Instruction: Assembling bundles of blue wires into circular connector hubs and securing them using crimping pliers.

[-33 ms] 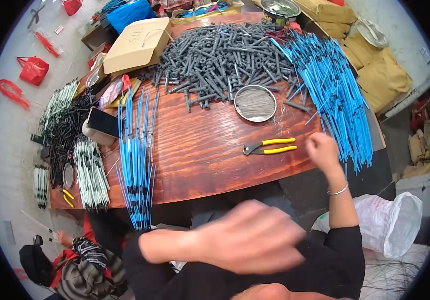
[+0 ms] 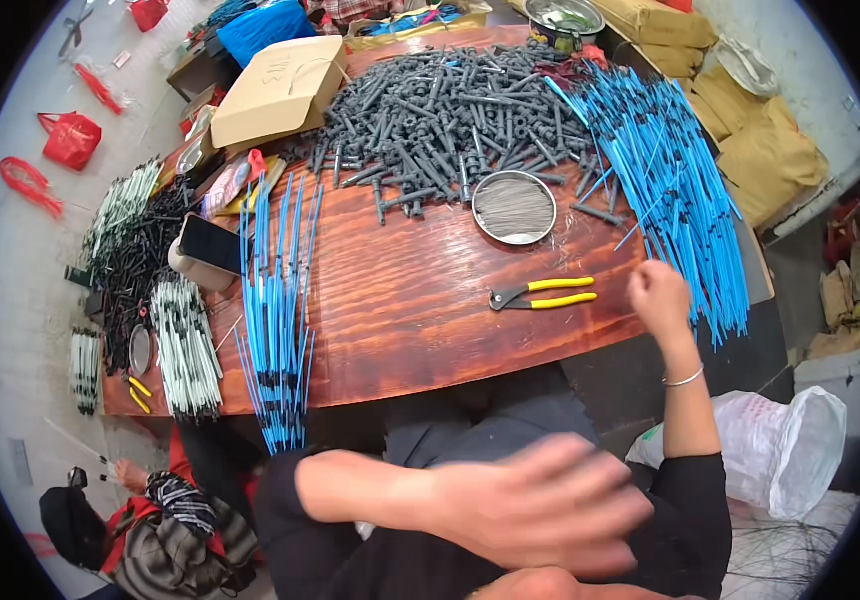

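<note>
Centrally, dish (image 2: 516, 241) of thin rods (image 2: 512, 208) beyond yellow-handled pliers (image 2: 562, 284)

Passage: glossy red-brown wooden tabletop (image 2: 400, 290), frame centre. Obstacles: heaped grey rod-shaped parts (image 2: 440, 115), upper centre; yellow-handled metal pliers (image 2: 552, 285), right of centre.

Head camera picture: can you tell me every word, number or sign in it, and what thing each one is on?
Cardboard box: a short dark mark, written by hand; I won't copy it out.
White sack: faint reddish print, too blurred to read.
Pale tag at upper left: too small to tell.
Phone: dark screen, no text seen.
Yellow-handled pliers: no writing I can see.
</note>
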Available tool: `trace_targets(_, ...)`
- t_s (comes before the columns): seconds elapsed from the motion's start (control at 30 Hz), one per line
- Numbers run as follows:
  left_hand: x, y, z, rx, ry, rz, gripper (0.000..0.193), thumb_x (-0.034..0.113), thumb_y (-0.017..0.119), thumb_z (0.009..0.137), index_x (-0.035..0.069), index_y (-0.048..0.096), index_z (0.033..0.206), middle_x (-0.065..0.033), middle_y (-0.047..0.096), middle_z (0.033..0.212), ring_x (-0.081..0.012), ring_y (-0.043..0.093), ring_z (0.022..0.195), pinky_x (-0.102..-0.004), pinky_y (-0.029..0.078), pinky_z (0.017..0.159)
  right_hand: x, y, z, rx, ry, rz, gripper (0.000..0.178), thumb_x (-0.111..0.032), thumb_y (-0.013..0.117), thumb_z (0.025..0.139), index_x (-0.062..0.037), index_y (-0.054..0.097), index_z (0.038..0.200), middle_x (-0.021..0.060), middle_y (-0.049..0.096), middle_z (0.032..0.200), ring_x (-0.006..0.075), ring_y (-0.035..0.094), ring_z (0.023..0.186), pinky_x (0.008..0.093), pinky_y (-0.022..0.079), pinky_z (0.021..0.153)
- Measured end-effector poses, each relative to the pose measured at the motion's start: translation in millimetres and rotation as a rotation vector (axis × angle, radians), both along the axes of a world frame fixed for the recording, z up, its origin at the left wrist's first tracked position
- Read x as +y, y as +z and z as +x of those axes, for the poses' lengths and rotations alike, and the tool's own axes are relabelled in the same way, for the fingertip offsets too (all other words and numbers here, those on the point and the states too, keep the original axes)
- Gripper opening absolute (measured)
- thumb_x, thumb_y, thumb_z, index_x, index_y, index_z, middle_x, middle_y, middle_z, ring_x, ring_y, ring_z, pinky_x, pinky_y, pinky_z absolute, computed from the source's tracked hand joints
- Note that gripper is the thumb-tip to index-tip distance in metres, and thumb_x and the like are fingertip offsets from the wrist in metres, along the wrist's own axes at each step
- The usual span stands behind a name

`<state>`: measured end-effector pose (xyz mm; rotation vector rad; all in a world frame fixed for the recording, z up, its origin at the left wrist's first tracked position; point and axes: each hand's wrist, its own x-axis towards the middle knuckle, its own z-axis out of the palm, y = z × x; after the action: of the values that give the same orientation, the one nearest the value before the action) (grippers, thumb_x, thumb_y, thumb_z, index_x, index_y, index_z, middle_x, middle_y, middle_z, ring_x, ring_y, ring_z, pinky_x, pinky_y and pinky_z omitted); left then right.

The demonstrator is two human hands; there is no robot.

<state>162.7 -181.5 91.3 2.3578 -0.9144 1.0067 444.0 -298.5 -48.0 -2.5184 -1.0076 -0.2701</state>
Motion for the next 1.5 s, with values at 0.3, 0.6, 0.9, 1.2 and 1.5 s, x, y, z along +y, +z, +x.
trace_targets(0.3,-23,18,51,-0.057,0.061,-0.166,0.026,0.027,0.062,0.08,0.008,0.062,0.098,-0.008,0.063,0.097,-0.0225,0.061,0.087,-0.0367,0.049,0.074,-23,-64,73,-0.161,-0.171,-0.082,0.018,-0.023,0.057,0.082,-0.0056,0.058,0.079,0.0147,0.061,0.078,0.0363,0.059,0.067,0.0459,0.048,0.057)
trace_targets(0.6,100,-76,-9,0.16,0.862,-0.661,0.024,0.006,0.063,0.08,-0.002,0.059,0.102,-0.0093,0.065,0.09,-0.0195,0.062,0.079,-0.032,0.049,0.072,23,-14,13,-0.244,0.215,0.446,0.009,-0.015,0.057,0.081,-0.0068,0.056,0.077,0.0097,0.054,0.066,0.0299,0.056,0.056,0.0406,0.043,0.048)
trace_targets(0.9,121,-53,15,0.079,0.666,-1.15,0.01,0.004,0.051,0.088,0.0,0.052,0.078,-0.006,0.053,0.065,-0.0074,0.047,0.052,-0.0216,0.038,0.048,-33,-20,-88,-0.081,0.659,0.393,0.007,-0.014,0.063,0.071,-0.0099,0.058,0.075,0.0056,0.049,0.06,0.0238,0.051,0.05,0.0356,0.041,0.045)
trace_targets(1.2,87,-73,-57,0.08,-0.018,-1.412,0.013,0.014,0.046,0.095,0.005,0.048,0.104,-0.0019,0.044,0.067,-0.005,0.032,0.042,-0.0195,0.03,0.038,-80,-28,109,-0.159,-0.399,0.173,0.015,-0.02,0.064,0.075,-0.0068,0.061,0.069,0.0098,0.058,0.067,0.0307,0.059,0.066,0.0415,0.046,0.058)
trace_targets(1.5,111,-83,-47,0.034,0.137,-1.902,0.021,0.01,0.044,0.094,0.008,0.047,0.116,-0.0054,0.052,0.067,-0.0163,0.054,0.059,-0.0278,0.049,0.059,-41,51,90,0.065,-0.109,0.257,0.019,-0.021,0.068,0.072,-0.0031,0.062,0.074,0.0131,0.064,0.071,0.0288,0.062,0.064,0.0381,0.047,0.056)
